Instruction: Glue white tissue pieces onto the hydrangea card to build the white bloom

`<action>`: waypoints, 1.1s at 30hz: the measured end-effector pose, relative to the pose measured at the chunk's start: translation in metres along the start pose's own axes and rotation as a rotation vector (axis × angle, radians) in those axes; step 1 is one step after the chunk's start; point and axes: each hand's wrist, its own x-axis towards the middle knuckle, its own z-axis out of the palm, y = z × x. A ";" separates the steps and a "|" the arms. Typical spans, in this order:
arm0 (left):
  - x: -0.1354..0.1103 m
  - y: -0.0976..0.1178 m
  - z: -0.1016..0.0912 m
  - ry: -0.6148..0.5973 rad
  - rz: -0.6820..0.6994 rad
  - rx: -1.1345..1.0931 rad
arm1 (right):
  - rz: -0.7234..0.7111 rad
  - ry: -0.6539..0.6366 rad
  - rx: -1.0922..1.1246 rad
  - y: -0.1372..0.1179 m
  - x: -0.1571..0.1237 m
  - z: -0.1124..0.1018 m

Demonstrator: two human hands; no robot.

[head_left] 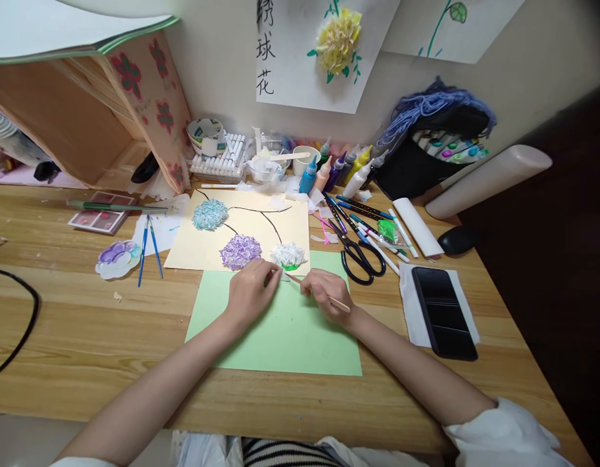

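My right hand [329, 295] is closed around a thin wooden stick [339, 304], its narrow tip pointing left. At that tip, the fingertips of my left hand [252, 293] pinch a small white scrap [283, 276], probably paper; part of it is hidden. Just beyond my hands is a white textured flower [288, 254] with green at its lower edge. A purple flower [240, 251] and a blue flower [209, 214] are on the same cream sheet [183, 250], among drawn black branches. Under both hands lies a green sheet [280, 350].
Black-handled scissors [360, 256] and several pens lie to the right, near a phone [444, 312]. Paint bottles [322, 174] stand at the back. To the left are a paint palette [117, 258], two blue brushes [148, 250] and a cardboard box [148, 110].
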 end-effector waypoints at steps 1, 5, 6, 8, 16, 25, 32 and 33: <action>0.000 0.000 0.000 0.004 -0.003 -0.002 | 0.005 -0.010 -0.004 0.000 0.001 0.000; -0.002 0.000 -0.004 -0.009 0.063 -0.021 | -0.048 0.046 0.020 0.002 -0.002 0.000; -0.003 0.000 -0.005 -0.019 0.105 -0.032 | -0.071 0.080 0.027 0.002 -0.005 -0.001; -0.003 -0.001 -0.007 -0.042 0.182 -0.061 | -0.101 0.142 0.029 0.003 -0.011 -0.001; 0.000 -0.003 -0.004 -0.066 0.047 -0.010 | -0.125 0.019 -0.054 0.003 -0.009 0.001; -0.001 0.001 -0.006 -0.058 0.050 0.014 | -0.091 -0.039 -0.072 0.003 -0.004 0.003; 0.002 0.003 -0.005 -0.105 -0.020 -0.091 | -0.075 -0.085 -0.070 0.006 -0.005 0.007; 0.002 0.002 -0.005 -0.102 -0.015 -0.098 | -0.078 -0.076 -0.071 0.006 -0.005 0.007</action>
